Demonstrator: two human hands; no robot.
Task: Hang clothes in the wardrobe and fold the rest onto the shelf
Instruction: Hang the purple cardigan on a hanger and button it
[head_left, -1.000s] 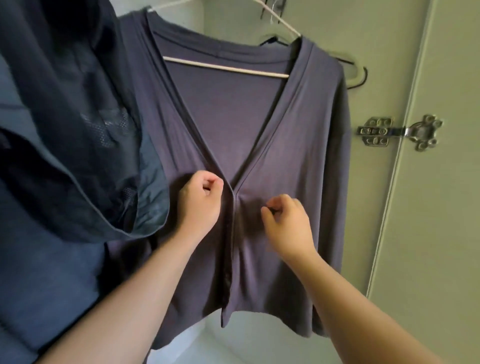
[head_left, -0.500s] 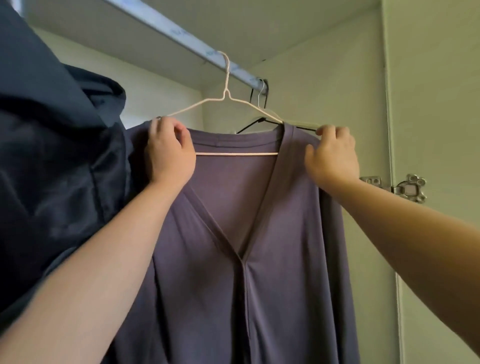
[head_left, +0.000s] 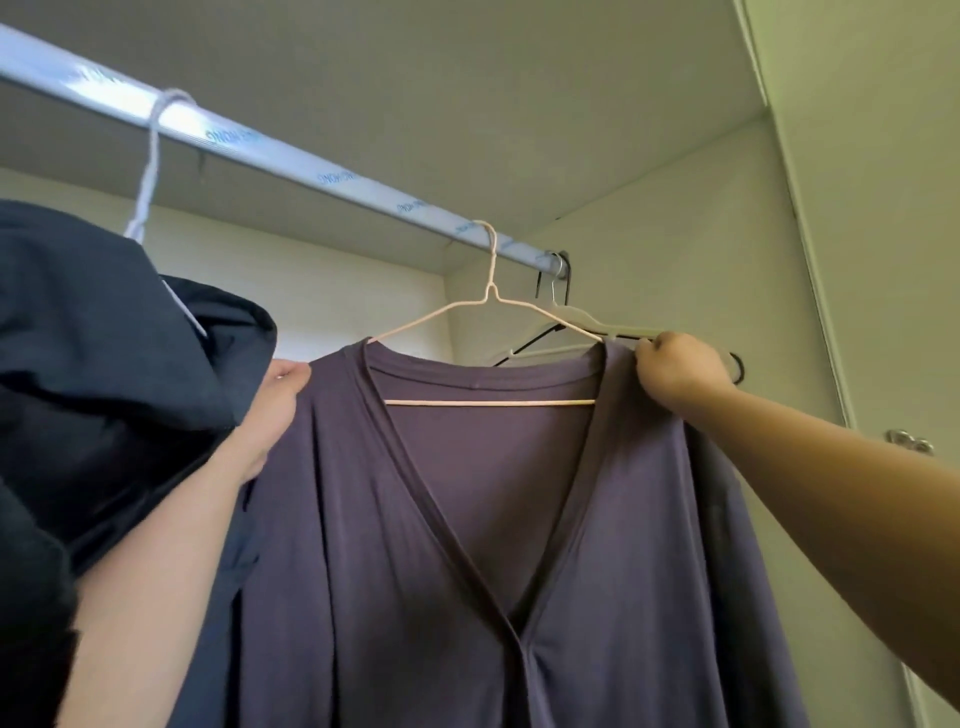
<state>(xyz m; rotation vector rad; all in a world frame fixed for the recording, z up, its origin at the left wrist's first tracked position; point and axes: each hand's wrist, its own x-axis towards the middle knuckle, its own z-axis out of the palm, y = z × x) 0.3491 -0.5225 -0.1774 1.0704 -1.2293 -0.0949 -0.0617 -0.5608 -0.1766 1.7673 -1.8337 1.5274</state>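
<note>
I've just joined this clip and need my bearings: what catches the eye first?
A purple cardigan fills the centre, hanging on a pale pink wire hanger hooked over the wardrobe rail above. The left hand and right hand are at its two shoulders, the right pinching the fabric. A dark navy garment bulks at the left edge.

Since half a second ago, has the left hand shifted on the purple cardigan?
Yes. The left hand slid outward along the purple cardigan shoulder, away from the pink hanger crossbar, toward the dark garment.
</note>
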